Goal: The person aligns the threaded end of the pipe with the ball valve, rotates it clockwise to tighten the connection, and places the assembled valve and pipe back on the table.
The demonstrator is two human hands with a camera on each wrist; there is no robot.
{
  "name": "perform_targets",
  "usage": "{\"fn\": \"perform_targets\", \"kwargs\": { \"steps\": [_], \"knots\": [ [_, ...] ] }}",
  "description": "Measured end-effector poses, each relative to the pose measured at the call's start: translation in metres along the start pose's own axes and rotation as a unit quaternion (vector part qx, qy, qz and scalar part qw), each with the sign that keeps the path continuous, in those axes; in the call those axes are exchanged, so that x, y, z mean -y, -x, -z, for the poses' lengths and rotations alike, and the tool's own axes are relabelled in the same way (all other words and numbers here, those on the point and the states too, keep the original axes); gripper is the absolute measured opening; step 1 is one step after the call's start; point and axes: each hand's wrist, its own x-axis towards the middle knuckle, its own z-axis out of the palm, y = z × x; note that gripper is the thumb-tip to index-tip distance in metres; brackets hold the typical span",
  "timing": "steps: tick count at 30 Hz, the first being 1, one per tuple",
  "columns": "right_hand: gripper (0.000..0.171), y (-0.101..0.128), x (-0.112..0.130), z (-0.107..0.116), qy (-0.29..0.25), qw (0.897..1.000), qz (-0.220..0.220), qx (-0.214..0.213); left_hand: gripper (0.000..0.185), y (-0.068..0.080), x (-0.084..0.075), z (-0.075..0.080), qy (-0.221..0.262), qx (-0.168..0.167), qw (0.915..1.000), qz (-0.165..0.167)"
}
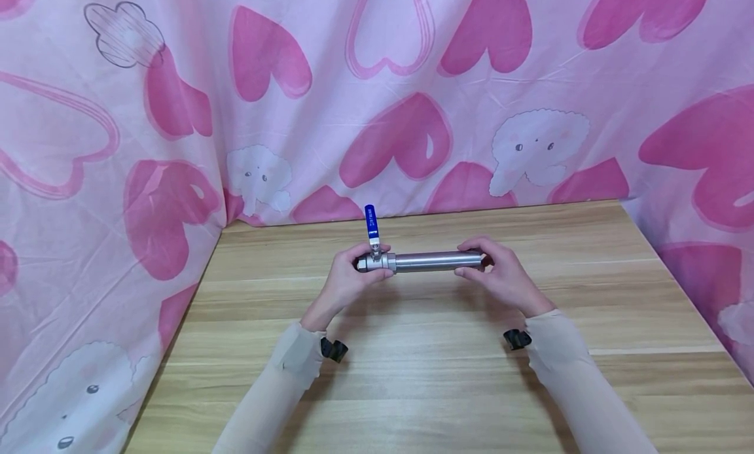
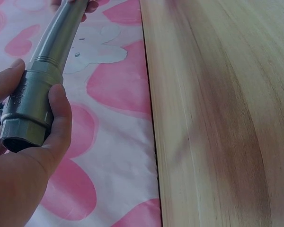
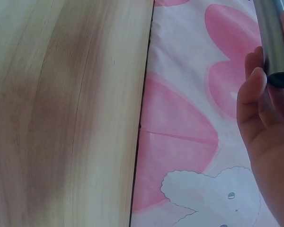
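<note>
A metal ball valve [image 1: 377,262] with a blue lever handle [image 1: 370,222] joins a straight steel pipe [image 1: 436,261]. My left hand [image 1: 349,274] grips the valve body, thumb on the near side and fingers behind it; the left wrist view shows the open hexagonal end of the valve [image 2: 26,113] between thumb and fingers. At the pipe's other end my right hand [image 1: 506,274] holds it between thumb and fingers. In the right wrist view the pipe's round end [image 3: 279,78] shows beside the fingers. Pipe and valve lie level, held above the table, with the lever pointing away from me.
A wood-grain table [image 1: 412,375] spreads beneath both hands. Pink curtain fabric [image 1: 394,133] with hearts and white animal figures hangs along its back and sides. Small black mounts sit at both wrists, over light sleeves [image 1: 565,356].
</note>
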Motion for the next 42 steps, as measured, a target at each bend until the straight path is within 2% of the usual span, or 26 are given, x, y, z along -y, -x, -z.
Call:
{"fn": "perform_targets", "kwargs": {
  "steps": [8, 19, 26, 32, 42],
  "knots": [
    [0.034, 0.0017, 0.0005, -0.0003, -0.008, 1.0, -0.005, 0.012, 0.039, -0.0003, 0.0011, -0.0006, -0.003, 0.001, 0.9999, -0.013],
    [0.029, 0.002, 0.0019, -0.0001, -0.019, 0.999, -0.015, 0.027, 0.039, 0.0002, 0.0004, -0.0013, 0.002, 0.003, 0.9999, -0.012],
    [0.025, 0.0019, 0.0014, 0.0002, -0.014, 0.999, -0.023, 0.032, 0.039, 0.0007, -0.0007, -0.002, 0.006, 0.004, 1.0, 0.0],
    [0.022, 0.0016, 0.0017, 0.0001, -0.018, 0.998, -0.042, 0.04, 0.04, 0.0008, -0.0008, -0.0022, 0.006, 0.004, 1.0, 0.004],
    [0.025, 0.0005, 0.0032, -0.002, -0.016, 0.998, -0.048, 0.034, 0.04, 0.0003, 0.0005, -0.0025, 0.006, -0.003, 1.0, -0.002]
  ]
}}
